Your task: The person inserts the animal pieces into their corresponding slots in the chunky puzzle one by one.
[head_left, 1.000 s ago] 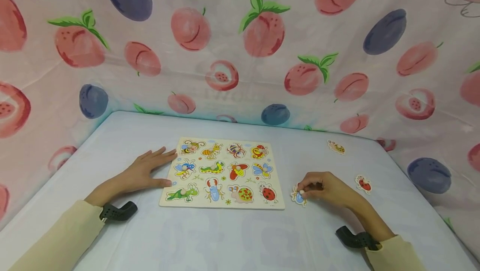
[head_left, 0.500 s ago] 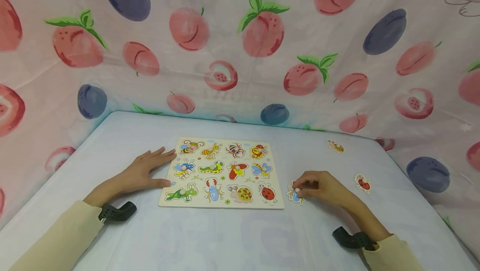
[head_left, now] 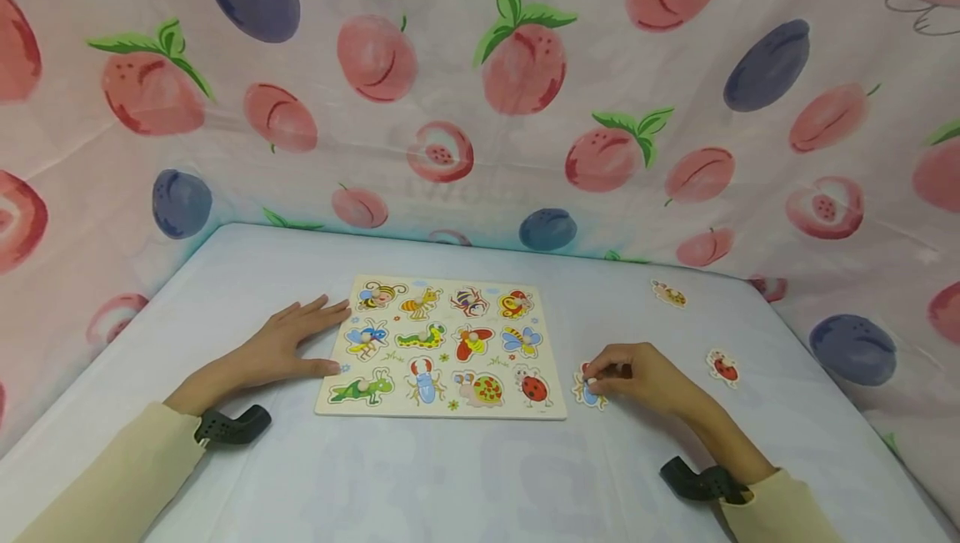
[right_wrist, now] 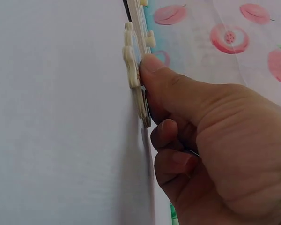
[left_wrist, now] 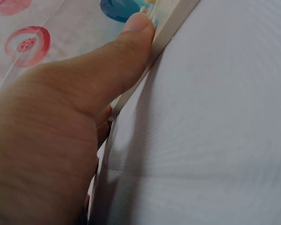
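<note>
A wooden insect peg-puzzle board [head_left: 517,405] lies in the middle of the white table. My left hand [head_left: 281,343] rests at its left edge with fingers spread; in the left wrist view, the thumb [left_wrist: 138,28] touches the board's rim. Right of the board, my right hand [head_left: 637,372] pinches a blue beetle puzzle piece [head_left: 592,399] between thumb and fingertips, which partly cover it. The right wrist view shows this piece [right_wrist: 129,61] edge-on, close to the tabletop. Knobs show on most insects; the board's blue stag beetle, snail and ladybug pictures show none.
A loose ladybug piece [head_left: 723,368] lies right of my right hand. Farther back is a loose snail piece [head_left: 669,294]. Peach-printed cloth [head_left: 480,193] rises behind the table and along both sides. A dark wrist mount [head_left: 701,480] sits on each arm.
My right hand has shifted slightly left, bringing the beetle piece a little closer to the board. The left hand stays in place on the board's edge.
</note>
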Demonstrator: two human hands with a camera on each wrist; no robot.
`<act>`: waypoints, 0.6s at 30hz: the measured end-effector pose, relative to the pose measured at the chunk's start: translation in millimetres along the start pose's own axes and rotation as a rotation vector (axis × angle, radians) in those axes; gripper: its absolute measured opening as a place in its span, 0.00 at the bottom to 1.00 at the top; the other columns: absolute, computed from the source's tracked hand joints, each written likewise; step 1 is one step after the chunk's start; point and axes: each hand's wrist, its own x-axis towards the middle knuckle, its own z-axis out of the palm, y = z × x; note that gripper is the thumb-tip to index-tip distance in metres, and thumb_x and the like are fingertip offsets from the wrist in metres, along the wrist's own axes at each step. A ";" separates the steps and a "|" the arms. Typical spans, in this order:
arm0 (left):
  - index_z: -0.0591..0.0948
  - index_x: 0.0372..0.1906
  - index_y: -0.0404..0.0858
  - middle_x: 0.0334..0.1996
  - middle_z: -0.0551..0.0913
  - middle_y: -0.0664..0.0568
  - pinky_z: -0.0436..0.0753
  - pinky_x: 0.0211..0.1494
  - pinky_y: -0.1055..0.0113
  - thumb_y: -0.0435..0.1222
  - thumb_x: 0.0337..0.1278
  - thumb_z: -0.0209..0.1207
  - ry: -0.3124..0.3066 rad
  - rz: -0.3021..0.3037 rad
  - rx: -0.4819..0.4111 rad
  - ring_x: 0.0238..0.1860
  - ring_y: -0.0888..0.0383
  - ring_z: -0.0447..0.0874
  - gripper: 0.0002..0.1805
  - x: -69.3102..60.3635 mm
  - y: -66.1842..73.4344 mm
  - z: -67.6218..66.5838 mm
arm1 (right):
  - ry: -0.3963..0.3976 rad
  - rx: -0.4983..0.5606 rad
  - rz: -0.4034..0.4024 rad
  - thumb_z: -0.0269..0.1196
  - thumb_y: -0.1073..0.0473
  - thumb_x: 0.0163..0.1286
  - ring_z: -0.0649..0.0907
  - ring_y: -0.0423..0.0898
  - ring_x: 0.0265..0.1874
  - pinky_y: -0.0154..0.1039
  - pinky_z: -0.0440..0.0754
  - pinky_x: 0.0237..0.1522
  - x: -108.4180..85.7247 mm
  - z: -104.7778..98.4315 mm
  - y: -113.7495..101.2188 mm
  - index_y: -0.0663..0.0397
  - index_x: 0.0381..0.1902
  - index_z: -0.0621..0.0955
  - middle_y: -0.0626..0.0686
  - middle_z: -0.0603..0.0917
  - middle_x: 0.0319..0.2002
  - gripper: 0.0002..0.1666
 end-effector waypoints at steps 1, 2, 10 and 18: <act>0.63 0.71 0.37 0.71 0.61 0.46 0.43 0.70 0.41 0.57 0.49 0.64 -0.001 0.001 0.000 0.73 0.40 0.46 0.48 -0.3 0.0 0.1 | -0.004 -0.008 -0.002 0.71 0.57 0.58 0.74 0.40 0.27 0.31 0.73 0.26 -0.3 0.0 -0.4 0.45 0.36 0.85 0.42 0.83 0.33 0.07; 0.63 0.71 0.37 0.71 0.61 0.46 0.43 0.70 0.41 0.57 0.49 0.64 0.000 0.002 -0.001 0.73 0.40 0.46 0.48 -0.5 0.2 0.1 | -0.007 -0.018 -0.006 0.70 0.56 0.59 0.74 0.39 0.26 0.31 0.73 0.26 -0.7 -0.2 -1.1 0.45 0.36 0.85 0.41 0.83 0.33 0.07; 0.64 0.71 0.38 0.71 0.61 0.47 0.43 0.70 0.41 0.58 0.49 0.64 0.002 -0.005 -0.005 0.73 0.40 0.46 0.48 -1.1 2.4 -1.0 | -0.014 -0.076 -0.041 0.68 0.53 0.62 0.74 0.39 0.27 0.31 0.75 0.27 -0.9 -0.4 -5.7 0.44 0.38 0.84 0.40 0.80 0.31 0.07; 0.63 0.71 0.38 0.71 0.61 0.47 0.43 0.70 0.41 0.58 0.49 0.64 0.000 -0.013 0.003 0.73 0.40 0.46 0.48 -0.5 -0.2 1.1 | -0.017 -0.103 -0.044 0.67 0.54 0.63 0.74 0.40 0.27 0.31 0.73 0.26 0.0 -3.3 -7.7 0.43 0.38 0.84 0.40 0.80 0.32 0.06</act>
